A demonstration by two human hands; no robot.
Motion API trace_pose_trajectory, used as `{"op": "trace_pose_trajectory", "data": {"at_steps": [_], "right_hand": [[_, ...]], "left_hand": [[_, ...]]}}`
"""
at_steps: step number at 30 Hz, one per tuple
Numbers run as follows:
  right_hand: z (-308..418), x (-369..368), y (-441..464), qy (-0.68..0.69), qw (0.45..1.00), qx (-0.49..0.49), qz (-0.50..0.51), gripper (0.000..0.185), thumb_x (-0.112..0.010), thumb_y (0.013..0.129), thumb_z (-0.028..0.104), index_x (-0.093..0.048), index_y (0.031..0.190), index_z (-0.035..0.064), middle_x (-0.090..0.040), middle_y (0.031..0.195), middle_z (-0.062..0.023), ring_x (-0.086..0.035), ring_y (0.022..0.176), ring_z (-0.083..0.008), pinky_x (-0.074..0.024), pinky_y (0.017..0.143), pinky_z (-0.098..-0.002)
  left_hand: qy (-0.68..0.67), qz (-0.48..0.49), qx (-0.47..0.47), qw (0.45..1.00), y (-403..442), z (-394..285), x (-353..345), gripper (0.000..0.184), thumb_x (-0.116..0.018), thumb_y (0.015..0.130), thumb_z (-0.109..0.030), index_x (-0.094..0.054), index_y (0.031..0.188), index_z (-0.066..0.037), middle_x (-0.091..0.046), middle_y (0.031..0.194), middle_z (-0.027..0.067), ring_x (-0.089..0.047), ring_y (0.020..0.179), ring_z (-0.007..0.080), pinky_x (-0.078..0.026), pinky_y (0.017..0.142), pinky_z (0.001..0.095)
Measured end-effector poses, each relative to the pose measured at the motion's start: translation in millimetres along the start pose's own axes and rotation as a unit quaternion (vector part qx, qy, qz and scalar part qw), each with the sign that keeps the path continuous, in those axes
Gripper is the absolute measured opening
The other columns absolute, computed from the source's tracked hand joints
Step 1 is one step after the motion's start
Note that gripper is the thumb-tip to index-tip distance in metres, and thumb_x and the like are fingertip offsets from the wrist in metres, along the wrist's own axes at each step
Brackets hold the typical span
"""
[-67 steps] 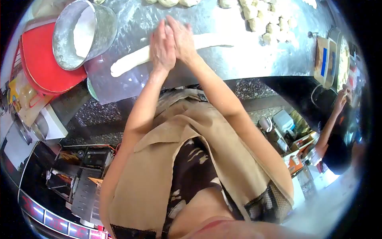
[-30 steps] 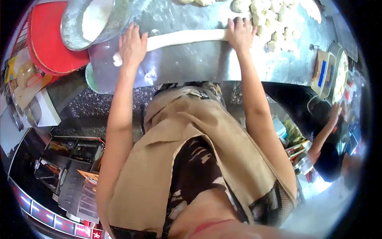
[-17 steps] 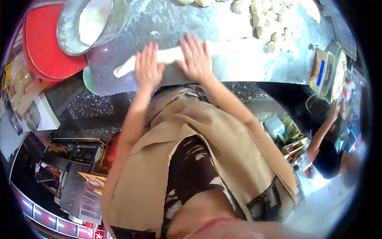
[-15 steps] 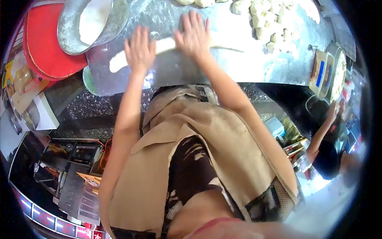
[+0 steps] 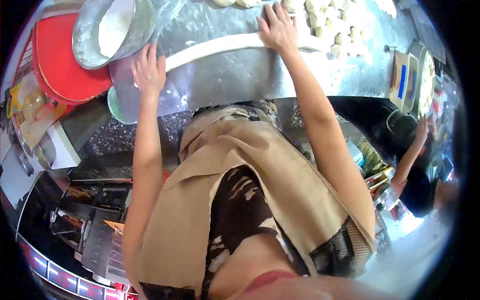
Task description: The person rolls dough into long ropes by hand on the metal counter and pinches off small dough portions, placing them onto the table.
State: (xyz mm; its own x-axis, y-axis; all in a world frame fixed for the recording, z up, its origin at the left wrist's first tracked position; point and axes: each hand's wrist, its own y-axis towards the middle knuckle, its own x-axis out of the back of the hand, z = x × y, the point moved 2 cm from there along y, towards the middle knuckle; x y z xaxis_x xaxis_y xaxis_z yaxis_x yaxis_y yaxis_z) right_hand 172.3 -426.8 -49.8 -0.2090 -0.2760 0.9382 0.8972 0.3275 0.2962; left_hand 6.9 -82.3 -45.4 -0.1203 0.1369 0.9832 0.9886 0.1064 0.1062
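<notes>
A long rope of dough (image 5: 215,48) lies across the floured metal table (image 5: 220,80). At its left end my left hand (image 5: 149,71) rests with the fingers stretched out, covering that end. Toward the right part of the rope, my right hand (image 5: 280,31) lies flat on top with its fingers spread. Neither hand is closed around the dough. Just beyond my right hand, cut dough pieces (image 5: 330,22) sit in a cluster, and the rope's right end reaches close to them.
A metal bowl of flour (image 5: 112,32) stands at the left on a red round lid or stool (image 5: 65,65). Right of the table are a plastic container (image 5: 404,82) and a large round pan (image 5: 426,82). Another person's arm (image 5: 410,155) shows beyond, at the right.
My hands have moved apart, the left one leftward and the right one rightward and up. The dough rope between them now shows longer and farther right.
</notes>
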Motion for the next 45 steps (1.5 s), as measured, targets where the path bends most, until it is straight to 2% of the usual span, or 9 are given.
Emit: {"op": "trace_pose_trajectory", "data": {"at_steps": [6,12,14,16,22,27,39,42,45], "right_hand": [[-31.1,41.9,-127.5,-0.018,0.999,-0.011,0.046,0.057,-0.056,0.085,0.044,-0.052,0.132,0.0113,-0.049,0.134,-0.0175,-0.039,0.130,-0.0363,-0.0171,0.111,-0.0559],[9.1,22.7,-65.7,0.081,0.996,0.012,0.040,0.047,-0.058,0.084,0.042,-0.059,0.116,0.0083,-0.055,0.121,-0.0165,-0.050,0.117,-0.0326,-0.0374,0.098,-0.0491],[24.2,14.7,-39.3,0.054,0.994,-0.020,0.096,0.048,-0.056,0.086,0.043,-0.057,0.122,0.0108,-0.055,0.123,-0.0143,-0.051,0.117,-0.0328,-0.0379,0.099,-0.0484],[38.4,3.0,-30.0,0.041,0.996,-0.032,0.066,0.050,-0.056,0.086,0.044,-0.055,0.124,0.0113,-0.054,0.125,-0.0140,-0.050,0.119,-0.0330,-0.0365,0.101,-0.0491],[28.2,50.6,-164.5,0.024,0.995,-0.067,0.068,0.052,-0.056,0.084,0.044,-0.055,0.124,0.0094,-0.050,0.134,-0.0120,-0.043,0.126,-0.0336,-0.0266,0.107,-0.0564],[-33.1,20.2,-49.8,-0.031,0.992,-0.119,-0.039,0.041,-0.053,0.086,0.030,-0.058,0.119,0.0071,-0.055,0.129,-0.0140,-0.050,0.118,-0.0337,-0.0339,0.102,-0.0551],[-50.8,48.4,-132.7,0.088,0.992,-0.058,0.070,0.041,-0.053,0.091,0.027,-0.055,0.129,0.0134,-0.049,0.138,-0.0106,-0.041,0.131,-0.0328,-0.0281,0.109,-0.0494],[-52.0,32.3,-100.8,0.064,0.995,-0.056,0.044,0.035,-0.054,0.091,0.024,-0.058,0.124,0.0114,-0.051,0.136,-0.0107,-0.044,0.129,-0.0287,-0.0320,0.108,-0.0462],[-17.8,51.0,-93.7,0.187,0.961,-0.201,0.018,0.049,-0.057,0.090,0.029,-0.049,0.132,0.0050,-0.045,0.138,-0.0180,-0.041,0.129,-0.0363,-0.0308,0.109,-0.0422]], "left_hand": [[-0.005,0.058,0.015,0.998,-72.2,34.3,19.8,0.050,-0.063,0.085,-0.027,-0.051,0.132,-0.019,-0.055,0.116,0.0077,-0.055,0.105,0.0288,-0.043,0.092,0.0460],[0.182,0.000,-0.074,0.981,-38.6,133.9,57.7,0.021,-0.056,0.088,-0.018,-0.064,0.107,-0.015,-0.060,0.085,0.0053,-0.061,0.074,0.0258,-0.048,0.062,0.0440],[0.213,0.053,0.043,0.975,-21.1,109.3,69.3,0.021,-0.054,0.089,-0.017,-0.065,0.107,-0.013,-0.062,0.089,0.0090,-0.062,0.079,0.0277,-0.049,0.063,0.0433],[0.185,-0.150,-0.068,0.969,9.1,19.6,81.4,0.025,-0.056,0.086,-0.016,-0.063,0.108,-0.008,-0.063,0.097,0.0142,-0.062,0.085,0.0318,-0.050,0.065,0.0423],[-0.156,0.086,-0.237,0.955,-7.1,-221.1,-8.5,0.058,-0.059,0.087,-0.032,-0.044,0.137,-0.007,-0.042,0.143,0.0148,-0.038,0.133,0.0301,-0.026,0.108,0.0524],[-0.048,-0.039,-0.142,0.988,97.8,-209.4,-54.2,0.056,-0.049,0.094,-0.042,-0.045,0.137,-0.005,-0.046,0.140,0.0173,-0.046,0.126,0.0323,-0.034,0.103,0.0531],[-0.174,0.178,-0.168,0.954,10.2,-184.8,-14.3,0.052,-0.062,0.086,-0.025,-0.050,0.133,-0.008,-0.049,0.138,0.0121,-0.047,0.127,0.0247,-0.033,0.106,0.0440],[-0.541,0.286,-0.018,0.790,83.8,-251.0,80.6,0.027,-0.056,0.094,-0.016,-0.060,0.118,-0.003,-0.065,0.116,0.0101,-0.060,0.109,0.0188,-0.045,0.094,0.0307],[-0.779,0.280,-0.090,0.554,85.1,-317.4,211.3,0.026,-0.055,0.094,-0.014,-0.056,0.118,-0.002,-0.064,0.085,0.0062,-0.059,0.078,0.0110,-0.051,0.074,0.0274]]}}
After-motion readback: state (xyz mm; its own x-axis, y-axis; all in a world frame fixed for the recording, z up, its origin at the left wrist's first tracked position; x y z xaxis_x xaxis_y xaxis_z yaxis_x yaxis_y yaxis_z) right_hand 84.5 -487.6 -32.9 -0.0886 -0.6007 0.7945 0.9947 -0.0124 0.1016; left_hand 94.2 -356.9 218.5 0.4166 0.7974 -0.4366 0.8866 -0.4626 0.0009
